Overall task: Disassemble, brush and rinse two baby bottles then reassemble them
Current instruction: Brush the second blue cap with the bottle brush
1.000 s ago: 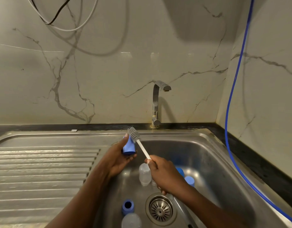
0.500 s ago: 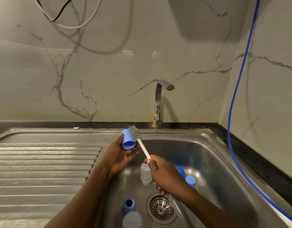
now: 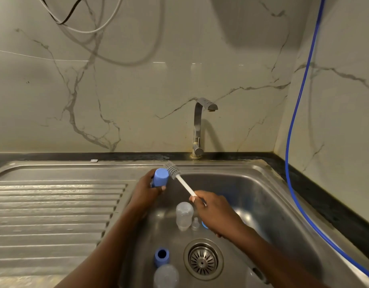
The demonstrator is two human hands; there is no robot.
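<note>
Meanwhile, left hand (image 3: 146, 189) grips blue cap (image 3: 161, 177); right hand (image 3: 212, 210) holds brush (image 3: 180, 179).

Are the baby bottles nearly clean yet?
Not yet. Done: both are apart. The far clear bottle, near clear bottle, blue collar ring and teat lie loose in the sink. In hand: the left hand holds a blue cap, and the right hand holds the bottle brush beside it. Left: rinsing, since no water runs from the tap, and reassembly.
</note>
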